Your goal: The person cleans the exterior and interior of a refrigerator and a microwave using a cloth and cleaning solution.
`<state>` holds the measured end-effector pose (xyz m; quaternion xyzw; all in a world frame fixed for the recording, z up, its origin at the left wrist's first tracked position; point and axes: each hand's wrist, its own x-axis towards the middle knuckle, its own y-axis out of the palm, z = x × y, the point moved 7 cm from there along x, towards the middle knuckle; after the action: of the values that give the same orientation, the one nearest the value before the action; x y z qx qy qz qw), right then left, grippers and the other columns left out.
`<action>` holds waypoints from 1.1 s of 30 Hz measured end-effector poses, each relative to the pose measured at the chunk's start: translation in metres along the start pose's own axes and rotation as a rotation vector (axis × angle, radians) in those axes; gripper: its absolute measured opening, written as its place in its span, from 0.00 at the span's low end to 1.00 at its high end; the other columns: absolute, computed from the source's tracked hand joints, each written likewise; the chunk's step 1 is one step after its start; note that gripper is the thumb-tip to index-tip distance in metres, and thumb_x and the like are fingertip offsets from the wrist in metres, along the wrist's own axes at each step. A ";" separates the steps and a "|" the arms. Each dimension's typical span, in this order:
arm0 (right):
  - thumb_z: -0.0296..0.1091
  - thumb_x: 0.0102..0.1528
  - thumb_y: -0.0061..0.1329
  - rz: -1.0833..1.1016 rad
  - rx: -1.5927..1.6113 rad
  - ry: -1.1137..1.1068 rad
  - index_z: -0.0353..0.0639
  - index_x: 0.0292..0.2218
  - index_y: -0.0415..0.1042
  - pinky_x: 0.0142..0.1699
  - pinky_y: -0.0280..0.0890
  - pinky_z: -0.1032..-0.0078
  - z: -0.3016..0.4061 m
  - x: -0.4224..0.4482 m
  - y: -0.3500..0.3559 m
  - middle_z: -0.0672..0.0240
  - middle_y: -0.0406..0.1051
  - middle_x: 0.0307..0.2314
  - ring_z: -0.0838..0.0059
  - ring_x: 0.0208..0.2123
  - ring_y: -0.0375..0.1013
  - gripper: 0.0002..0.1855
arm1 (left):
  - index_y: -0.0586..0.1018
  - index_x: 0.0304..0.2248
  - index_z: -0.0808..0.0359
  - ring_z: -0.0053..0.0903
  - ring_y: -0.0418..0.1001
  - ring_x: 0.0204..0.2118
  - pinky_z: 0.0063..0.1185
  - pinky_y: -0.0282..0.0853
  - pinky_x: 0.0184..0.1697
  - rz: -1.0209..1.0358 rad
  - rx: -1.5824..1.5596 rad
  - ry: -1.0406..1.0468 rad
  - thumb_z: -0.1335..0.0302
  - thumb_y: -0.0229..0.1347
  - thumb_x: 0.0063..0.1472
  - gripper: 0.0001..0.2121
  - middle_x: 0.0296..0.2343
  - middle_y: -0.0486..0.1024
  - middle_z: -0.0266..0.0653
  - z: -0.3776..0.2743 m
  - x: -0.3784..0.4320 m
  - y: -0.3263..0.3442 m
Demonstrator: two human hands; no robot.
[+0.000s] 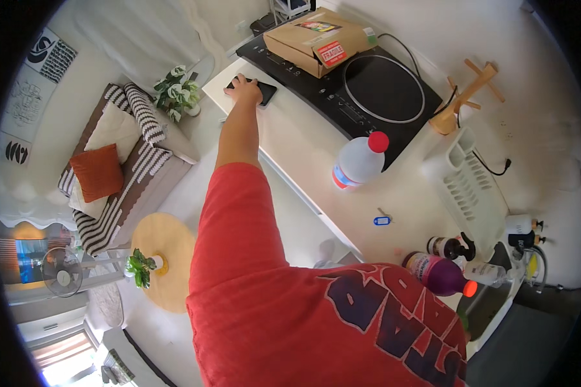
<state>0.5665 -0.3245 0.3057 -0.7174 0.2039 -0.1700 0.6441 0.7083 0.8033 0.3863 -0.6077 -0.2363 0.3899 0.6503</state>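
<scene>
My left arm reaches out in a red sleeve, and my left hand (pixel 245 90) lies palm down over a black smartphone (pixel 269 92), its fingers bent over the phone's edges. The phone rests flat near the far left corner of the white countertop (pixel 295 128), beside a black induction cooktop (pixel 339 101). A cardboard box (pixel 314 38) with a fragile sticker sits on the cooktop. Nearer stand a large clear plastic bottle with a red cap (pixel 360 159) and, lying flat, a key with a blue tag (pixel 382 220). My right hand is out of view.
A wooden mug tree (pixel 469 96) and a white dish rack (pixel 467 193) stand along the wall. Near the sink (pixel 481 305) are a purple bottle (pixel 435 273), a dark pump bottle (pixel 448 247) and a clear bottle (pixel 485 274). A sofa (pixel 145 193) and round wooden table (pixel 167 290) are left.
</scene>
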 end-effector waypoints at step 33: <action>0.47 0.44 0.47 0.105 -0.069 0.107 0.33 0.25 0.71 0.31 0.61 0.58 -0.032 0.002 0.014 0.50 0.70 0.24 0.48 0.27 0.69 0.20 | 0.67 0.47 0.54 0.34 0.55 0.52 0.35 0.50 0.50 0.000 -0.364 -0.162 0.50 0.56 0.36 0.35 0.47 0.60 0.41 0.019 -0.017 0.009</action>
<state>0.5507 -0.3543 0.2958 -0.7173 0.2810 -0.1671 0.6153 0.6815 0.8014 0.3833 -0.6819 -0.3545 0.3884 0.5084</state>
